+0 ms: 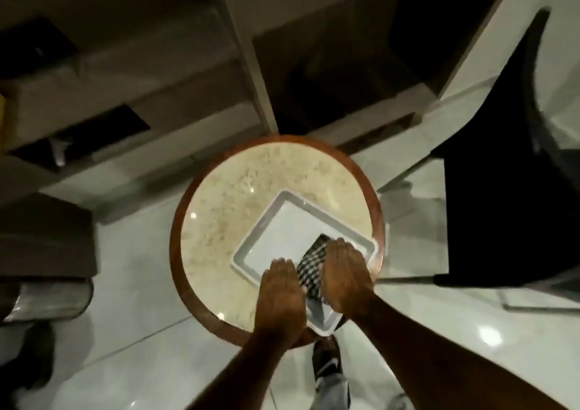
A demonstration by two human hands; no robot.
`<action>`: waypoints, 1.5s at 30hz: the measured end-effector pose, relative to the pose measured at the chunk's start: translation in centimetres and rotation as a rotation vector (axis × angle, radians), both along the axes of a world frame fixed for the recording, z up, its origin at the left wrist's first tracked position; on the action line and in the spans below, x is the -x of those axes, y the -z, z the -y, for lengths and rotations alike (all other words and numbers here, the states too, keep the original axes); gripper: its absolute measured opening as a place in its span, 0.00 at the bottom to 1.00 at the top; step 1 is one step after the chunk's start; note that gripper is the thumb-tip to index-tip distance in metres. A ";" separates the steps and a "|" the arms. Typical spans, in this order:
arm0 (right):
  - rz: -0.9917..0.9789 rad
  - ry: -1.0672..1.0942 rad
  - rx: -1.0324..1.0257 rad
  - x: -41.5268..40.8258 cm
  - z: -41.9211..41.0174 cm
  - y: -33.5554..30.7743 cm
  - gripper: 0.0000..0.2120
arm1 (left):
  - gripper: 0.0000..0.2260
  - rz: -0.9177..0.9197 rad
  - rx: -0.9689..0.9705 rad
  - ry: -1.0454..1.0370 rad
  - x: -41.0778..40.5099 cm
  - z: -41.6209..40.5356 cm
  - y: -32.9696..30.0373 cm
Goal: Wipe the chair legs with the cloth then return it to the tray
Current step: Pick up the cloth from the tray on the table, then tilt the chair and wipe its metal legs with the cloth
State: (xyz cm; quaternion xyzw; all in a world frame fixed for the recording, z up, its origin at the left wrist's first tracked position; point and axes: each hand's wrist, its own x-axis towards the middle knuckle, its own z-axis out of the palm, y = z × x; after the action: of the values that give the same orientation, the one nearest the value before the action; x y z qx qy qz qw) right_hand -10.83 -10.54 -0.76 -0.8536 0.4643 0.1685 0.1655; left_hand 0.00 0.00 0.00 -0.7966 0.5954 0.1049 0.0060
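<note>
Cloth location: we see the black-and-white checked cloth (310, 268) lying in the near right part of the tray, between our two hands, most of it covered by them.
Floor: glossy pale tiled floor (131, 284) fills the lower half of the view, with bright light spots on it.
Cabinetry: grey-brown low furniture with dark openings (125, 74) runs across the top; its detail is blurred.
Chair: the dark chair with a curved back (502, 190) stands at the right, just beside the table, cut off by the right edge; we cannot make out its legs clearly.
Table: the round table with a beige speckled stone top and a reddish-brown wooden rim (219, 221) sits in the centre.
Tray: the white rectangular plastic tray (282, 227) rests on the table's near right part, turned at an angle, its near corner reaching past the table rim; it holds only the cloth.
Left hand: our left hand (282, 293) lies palm down, fingers together and flat, over the tray's near edge, touching the cloth's left side.
Right hand: our right hand (345, 274) lies palm down, fingers together, pressing on the cloth's right side; neither hand pinches it.
Shoe: a dark shoe with a white mark (326, 362) shows below the table, partly hidden by our arms.
</note>
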 end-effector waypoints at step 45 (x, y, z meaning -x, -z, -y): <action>1.929 2.131 -0.254 63.4 -2.2 8.3 0.18 | 0.11 -0.464 -0.527 0.773 66.0 14.7 3.6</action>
State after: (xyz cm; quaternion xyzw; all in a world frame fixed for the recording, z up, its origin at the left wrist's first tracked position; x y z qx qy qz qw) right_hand -74.26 -8.31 -9.07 0.1338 0.5601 -0.6252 0.5269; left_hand -65.95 -14.69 -3.59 -0.4460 0.7849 0.4152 0.1125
